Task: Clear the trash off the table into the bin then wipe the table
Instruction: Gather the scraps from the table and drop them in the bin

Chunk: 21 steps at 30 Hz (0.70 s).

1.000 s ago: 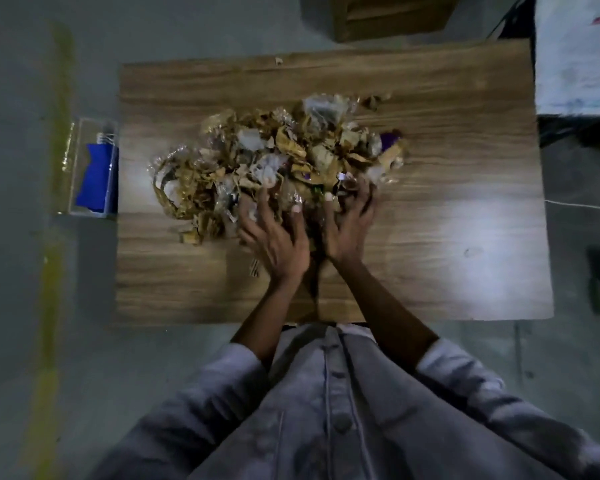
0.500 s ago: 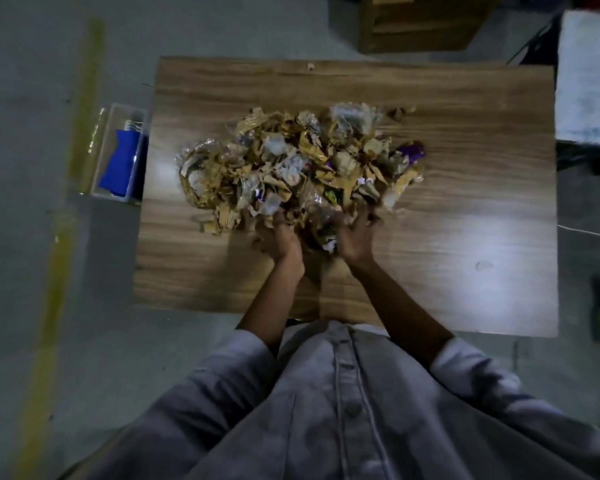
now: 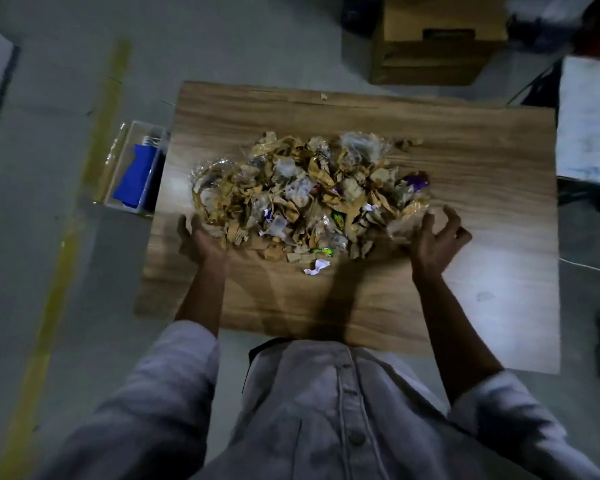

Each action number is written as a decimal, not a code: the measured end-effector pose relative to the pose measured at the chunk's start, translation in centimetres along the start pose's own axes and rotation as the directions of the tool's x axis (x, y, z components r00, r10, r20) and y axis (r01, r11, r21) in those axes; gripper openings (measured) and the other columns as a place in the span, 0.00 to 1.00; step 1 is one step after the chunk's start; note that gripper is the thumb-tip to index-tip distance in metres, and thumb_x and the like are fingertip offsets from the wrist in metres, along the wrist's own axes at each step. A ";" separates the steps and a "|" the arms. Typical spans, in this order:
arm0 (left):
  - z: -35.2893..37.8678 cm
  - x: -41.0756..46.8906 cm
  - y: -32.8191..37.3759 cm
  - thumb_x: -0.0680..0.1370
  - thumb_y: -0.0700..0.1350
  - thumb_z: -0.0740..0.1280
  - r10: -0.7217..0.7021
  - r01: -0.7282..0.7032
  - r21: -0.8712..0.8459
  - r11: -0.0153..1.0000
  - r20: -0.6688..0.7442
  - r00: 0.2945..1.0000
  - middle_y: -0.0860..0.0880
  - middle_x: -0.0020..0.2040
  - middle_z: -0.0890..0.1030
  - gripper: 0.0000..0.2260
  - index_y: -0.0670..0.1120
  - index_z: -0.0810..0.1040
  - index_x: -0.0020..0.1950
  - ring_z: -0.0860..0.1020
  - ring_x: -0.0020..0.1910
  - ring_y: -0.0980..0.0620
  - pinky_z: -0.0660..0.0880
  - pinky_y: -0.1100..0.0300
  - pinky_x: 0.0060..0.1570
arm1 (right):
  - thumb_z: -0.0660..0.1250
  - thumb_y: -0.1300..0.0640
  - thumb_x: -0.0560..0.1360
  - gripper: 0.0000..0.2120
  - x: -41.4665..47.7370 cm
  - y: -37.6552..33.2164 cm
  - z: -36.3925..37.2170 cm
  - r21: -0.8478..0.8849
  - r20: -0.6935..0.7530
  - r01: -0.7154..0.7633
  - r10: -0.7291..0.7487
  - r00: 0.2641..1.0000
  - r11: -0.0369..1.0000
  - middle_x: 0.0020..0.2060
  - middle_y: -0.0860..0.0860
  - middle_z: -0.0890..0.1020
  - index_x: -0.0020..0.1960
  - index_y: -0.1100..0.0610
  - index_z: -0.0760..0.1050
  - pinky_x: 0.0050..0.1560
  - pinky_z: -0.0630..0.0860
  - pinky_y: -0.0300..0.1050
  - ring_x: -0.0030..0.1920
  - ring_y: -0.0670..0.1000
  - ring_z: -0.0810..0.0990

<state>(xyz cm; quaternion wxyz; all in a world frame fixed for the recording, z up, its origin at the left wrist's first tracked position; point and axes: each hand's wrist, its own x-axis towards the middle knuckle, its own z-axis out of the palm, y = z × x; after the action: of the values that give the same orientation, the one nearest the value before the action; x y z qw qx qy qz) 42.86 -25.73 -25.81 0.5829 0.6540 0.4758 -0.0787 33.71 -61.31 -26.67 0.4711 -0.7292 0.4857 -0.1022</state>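
Mid-gather: my left hand (image 3: 201,237) cupped the wrapper pile (image 3: 302,192), right hand (image 3: 437,233) fingers splayed at its edge; it needed scooping into the probable bin (image 3: 113,161).

Heap of crumpled brown paper scraps and clear plastic wrappers (image 3: 302,199) lies at centre of rectangular wood-grain table (image 3: 465,271). Purple wrapper (image 3: 415,180) sits at heap's 3 o'clock; loose white scrap (image 3: 316,266) at 6 o'clock.

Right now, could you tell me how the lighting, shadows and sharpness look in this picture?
Head view: dim, with pale glare on the table right of the right hand; both forearms cast dark shadows across the wood; the right hand's fingers and the trash pile look smeared by blur; wide-angle distortion skews the table's outline.
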 end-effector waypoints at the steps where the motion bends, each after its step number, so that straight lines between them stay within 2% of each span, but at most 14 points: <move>1: 0.4 0.8 0.8 0.77 0.64 0.65 0.002 -0.003 -0.022 1.000 -0.036 0.999 0.48 0.68 0.74 0.22 0.56 0.71 0.67 0.73 0.61 0.52 0.75 0.48 0.66 | 0.63 0.43 0.82 0.24 1.3 -0.8 0.1 -0.015 0.001 -0.043 0.043 0.999 0.999 0.71 0.60 0.64 0.75 0.48 0.68 0.62 0.75 0.44 0.69 0.60 0.70; 3: 2.6 5.6 0.7 0.65 0.69 0.71 0.017 -0.016 0.009 1.000 -0.060 0.998 0.43 0.63 0.77 0.24 0.56 0.74 0.53 0.78 0.58 0.46 0.78 0.43 0.60 | 0.62 0.40 0.82 0.26 3.6 -2.5 0.6 -0.071 0.060 -0.094 0.098 0.993 0.993 0.74 0.62 0.62 0.77 0.47 0.66 0.61 0.69 0.39 0.72 0.62 0.66; 4: 3.7 6.7 0.2 0.63 0.69 0.71 0.053 -0.050 0.088 0.995 -0.035 0.998 0.42 0.61 0.78 0.26 0.54 0.76 0.53 0.78 0.58 0.43 0.77 0.42 0.59 | 0.62 0.39 0.81 0.26 4.0 -2.9 1.4 -0.105 0.100 -0.090 0.100 0.990 0.990 0.74 0.63 0.60 0.76 0.48 0.66 0.64 0.67 0.43 0.73 0.64 0.65; 6: 6.3 5.5 -0.4 0.67 0.68 0.68 0.108 -0.117 0.234 0.965 0.049 0.993 0.41 0.62 0.77 0.29 0.51 0.79 0.61 0.76 0.60 0.39 0.75 0.42 0.61 | 0.63 0.38 0.81 0.28 3.4 -4.1 3.2 -0.175 0.215 -0.030 0.068 0.974 0.984 0.75 0.63 0.60 0.77 0.49 0.67 0.70 0.66 0.51 0.74 0.65 0.62; 9: 7.9 0.2 0.4 0.77 0.62 0.65 0.179 -0.224 0.295 0.929 0.171 0.969 0.40 0.65 0.75 0.21 0.58 0.77 0.68 0.72 0.64 0.39 0.71 0.47 0.64 | 0.60 0.32 0.79 0.32 3.2 -3.7 5.7 -0.343 0.357 0.100 0.031 0.933 0.934 0.78 0.62 0.61 0.78 0.46 0.65 0.75 0.57 0.57 0.77 0.66 0.56; 10: 7.9 -0.3 0.2 0.78 0.61 0.66 0.188 -0.228 0.296 0.928 0.156 0.970 0.40 0.65 0.75 0.19 0.58 0.77 0.68 0.72 0.64 0.39 0.71 0.49 0.63 | 0.59 0.32 0.79 0.31 2.6 -3.9 5.8 -0.360 0.343 0.121 0.011 0.939 0.925 0.77 0.62 0.62 0.77 0.45 0.65 0.74 0.57 0.59 0.76 0.66 0.57; 13: 6.4 -0.9 0.3 0.78 0.63 0.64 0.260 -0.262 0.286 0.922 0.044 0.965 0.38 0.64 0.75 0.22 0.59 0.75 0.71 0.72 0.64 0.37 0.70 0.47 0.61 | 0.62 0.32 0.77 0.29 1.3 -4.8 4.7 -0.320 0.184 0.083 -0.024 0.983 0.944 0.75 0.61 0.61 0.74 0.42 0.65 0.68 0.66 0.63 0.72 0.67 0.63; 16: 5.9 0.1 2.7 0.79 0.64 0.63 0.307 -0.285 0.325 0.902 -0.016 0.952 0.40 0.69 0.71 0.22 0.60 0.73 0.72 0.68 0.67 0.38 0.65 0.45 0.65 | 0.62 0.31 0.76 0.28 1.6 -5.9 3.9 -0.394 0.099 0.111 -0.078 0.992 0.913 0.74 0.57 0.61 0.72 0.41 0.67 0.64 0.69 0.68 0.71 0.64 0.64; 19: 7.5 1.5 6.7 0.79 0.63 0.63 0.340 -0.328 0.293 0.898 0.010 0.940 0.44 0.72 0.70 0.19 0.64 0.74 0.70 0.65 0.70 0.41 0.57 0.40 0.70 | 0.61 0.31 0.76 0.27 3.9 -8.2 4.8 -0.396 0.089 0.200 -0.180 0.980 0.896 0.75 0.56 0.62 0.71 0.42 0.68 0.65 0.67 0.70 0.72 0.63 0.63; 21: 9.2 2.3 9.5 0.79 0.63 0.63 0.386 -0.392 0.322 0.862 0.085 0.919 0.46 0.73 0.69 0.18 0.65 0.74 0.69 0.64 0.71 0.42 0.54 0.38 0.71 | 0.60 0.32 0.78 0.26 5.3 -10.0 5.8 -0.377 0.128 0.288 -0.259 0.958 0.880 0.76 0.56 0.62 0.72 0.42 0.68 0.67 0.64 0.70 0.74 0.62 0.62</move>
<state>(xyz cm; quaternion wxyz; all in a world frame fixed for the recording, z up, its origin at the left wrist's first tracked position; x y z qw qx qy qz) 55.02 -31.02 -23.63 0.4722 0.8245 0.3087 -0.0446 46.08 -61.28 -23.53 0.3143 -0.8729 0.3709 -0.0416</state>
